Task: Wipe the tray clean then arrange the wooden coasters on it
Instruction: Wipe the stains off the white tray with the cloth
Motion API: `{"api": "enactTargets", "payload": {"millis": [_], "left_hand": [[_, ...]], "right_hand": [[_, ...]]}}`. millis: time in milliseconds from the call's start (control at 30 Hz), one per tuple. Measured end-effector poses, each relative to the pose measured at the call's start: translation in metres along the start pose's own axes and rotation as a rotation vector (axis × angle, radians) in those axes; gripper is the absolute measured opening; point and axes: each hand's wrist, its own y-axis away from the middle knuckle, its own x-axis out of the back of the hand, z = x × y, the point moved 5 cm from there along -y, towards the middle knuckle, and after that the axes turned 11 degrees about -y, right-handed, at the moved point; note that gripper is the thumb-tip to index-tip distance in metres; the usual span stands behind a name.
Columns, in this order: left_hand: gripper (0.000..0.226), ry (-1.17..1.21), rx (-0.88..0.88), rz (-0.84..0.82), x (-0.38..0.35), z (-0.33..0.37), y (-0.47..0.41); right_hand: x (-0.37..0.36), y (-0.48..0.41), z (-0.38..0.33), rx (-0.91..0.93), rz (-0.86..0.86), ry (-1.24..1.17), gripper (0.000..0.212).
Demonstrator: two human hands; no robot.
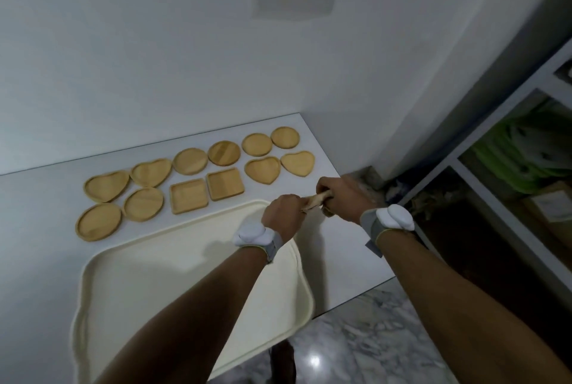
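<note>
- The left hand (pixel 280 213) and the right hand (pixel 343 198) are close together. Both are curled tight around a small tan cloth (pixel 315 199).
- The cloth stretches between the two hands, just over the far corner of the tray (pixel 123 275).
- The cream tray lies on the white table (pixel 340 260), under the left hand and arm.
- Twelve wooden coasters (pixel 188 200) sit on the table, to the left of the hands and past them, all off the tray.

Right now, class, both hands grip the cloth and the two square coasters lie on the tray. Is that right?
Not quite. The head view shows the two square coasters on the table, beyond the tray. The left hand and right hand do grip the cloth.
</note>
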Motion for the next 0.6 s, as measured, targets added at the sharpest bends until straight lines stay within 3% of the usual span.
{"api": "enactTargets", "payload": {"millis": [200, 600], "left_hand": [[0.031, -0.063, -0.002, -0.062, -0.027, 0.011, -0.02], [0.023, -0.084, -0.022, -0.249, -0.085, 0.028, -0.016]], "right_hand": [[-0.014, -0.008, 0.034, -0.014, -0.031, -0.012, 0.026], [-0.057, 0.002, 0.084, -0.023, -0.267, 0.089, 0.029]]}}
